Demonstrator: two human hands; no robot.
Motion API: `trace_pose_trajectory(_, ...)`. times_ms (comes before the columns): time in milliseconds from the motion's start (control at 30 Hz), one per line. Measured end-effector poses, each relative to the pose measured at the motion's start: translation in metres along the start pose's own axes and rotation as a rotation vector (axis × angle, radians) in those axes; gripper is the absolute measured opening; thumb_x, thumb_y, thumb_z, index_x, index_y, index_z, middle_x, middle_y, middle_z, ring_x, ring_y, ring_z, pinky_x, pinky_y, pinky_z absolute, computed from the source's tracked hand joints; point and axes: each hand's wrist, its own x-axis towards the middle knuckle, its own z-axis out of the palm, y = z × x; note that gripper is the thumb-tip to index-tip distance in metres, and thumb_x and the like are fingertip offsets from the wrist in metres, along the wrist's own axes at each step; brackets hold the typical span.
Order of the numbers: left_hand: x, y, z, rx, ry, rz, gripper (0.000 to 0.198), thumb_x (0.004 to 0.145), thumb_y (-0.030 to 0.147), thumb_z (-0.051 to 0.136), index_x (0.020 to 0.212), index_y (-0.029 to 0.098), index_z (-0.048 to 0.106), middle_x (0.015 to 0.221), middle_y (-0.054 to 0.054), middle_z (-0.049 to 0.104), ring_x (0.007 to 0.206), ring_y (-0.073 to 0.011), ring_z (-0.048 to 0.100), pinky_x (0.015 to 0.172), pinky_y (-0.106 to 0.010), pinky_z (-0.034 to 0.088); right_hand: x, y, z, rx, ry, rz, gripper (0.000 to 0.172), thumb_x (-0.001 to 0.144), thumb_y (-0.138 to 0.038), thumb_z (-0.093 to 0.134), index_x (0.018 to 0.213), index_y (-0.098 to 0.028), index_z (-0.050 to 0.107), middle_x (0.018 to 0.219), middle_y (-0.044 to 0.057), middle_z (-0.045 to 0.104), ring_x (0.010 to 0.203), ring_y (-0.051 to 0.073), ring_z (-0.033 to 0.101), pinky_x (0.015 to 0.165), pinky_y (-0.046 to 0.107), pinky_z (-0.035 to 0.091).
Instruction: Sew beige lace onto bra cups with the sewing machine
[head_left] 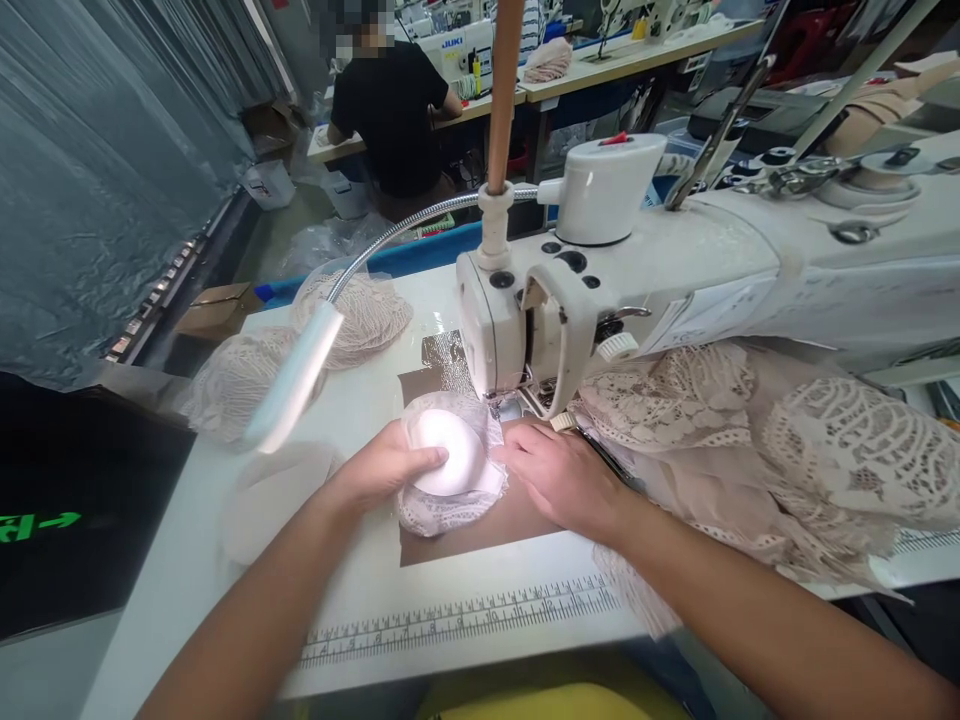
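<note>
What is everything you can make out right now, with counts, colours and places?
Sewing machine: one, white, centre to right
Padded cup: one, white with pale lace, beside the needle area
Brown patch: one, brown, under the cup
Table: one, white, beneath the work
Ruler scale: black markings, near table edge
Lace piles: two, beige, far left of table
Pale pad: one, off-white, table's left
Lace fabric heap: one, beige, right
Gooseneck lamp: one, silver and white, over table's left
Co-worker: one, black top, background
Background machines: several, white, far tables
Curtain: blue-grey, far left
Left hand: one, bare, gripping cup
Right hand: one, bare, at lace edge
</note>
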Motion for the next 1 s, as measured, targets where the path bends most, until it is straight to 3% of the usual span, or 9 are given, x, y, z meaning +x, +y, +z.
trace_pose_trajectory(133,0.001,-0.004,0.0,0.008,-0.039,0.051,0.05,0.071,0.029,0.077,0.115,0.011,0.061,0.099,-0.011,0.07,0.092,-0.0245,0.065,0.079,-0.031,0.053,-0.002,0.002,0.002,-0.017,0.037,0.046,0.024,0.082,-0.003,0.044,0.077,-0.015,0.064,0.074,0.002,0.055,0.061,0.012,0.04,0.058,0.028,0.027)
trace_pose_trajectory(533,-0.001,-0.011,-0.002,0.023,-0.055,0.095,0.054,0.074,0.031,0.075,0.121,0.012,0.058,0.105,-0.012,0.07,0.1,-0.0271,0.064,0.081,-0.031,0.052,-0.003,-0.001,0.002,-0.03,0.06,0.072,0.028,0.084,-0.004,0.045,0.091,-0.017,0.068,0.079,0.002,0.056,0.06,0.012,0.036,0.057,0.029,0.024)
trace_pose_trajectory(700,-0.001,-0.011,-0.002,0.015,-0.016,0.094,0.056,0.073,0.031,0.076,0.123,0.013,0.057,0.107,-0.012,0.069,0.106,-0.0295,0.062,0.083,-0.032,0.052,-0.002,-0.001,0.004,-0.045,0.083,0.07,0.031,0.086,-0.004,0.042,0.096,-0.015,0.069,0.076,0.003,0.056,0.061,0.013,0.038,0.056,0.029,0.025)
trace_pose_trajectory(1000,0.007,-0.011,0.002,-0.043,0.068,0.135,0.061,0.069,0.034,0.079,0.121,0.009,0.058,0.103,-0.014,0.07,0.093,-0.0267,0.066,0.082,-0.033,0.051,0.007,-0.002,0.009,-0.084,0.124,0.118,0.033,0.085,-0.005,0.041,0.101,-0.012,0.07,0.075,0.005,0.058,0.063,0.015,0.041,0.055,0.029,0.027)
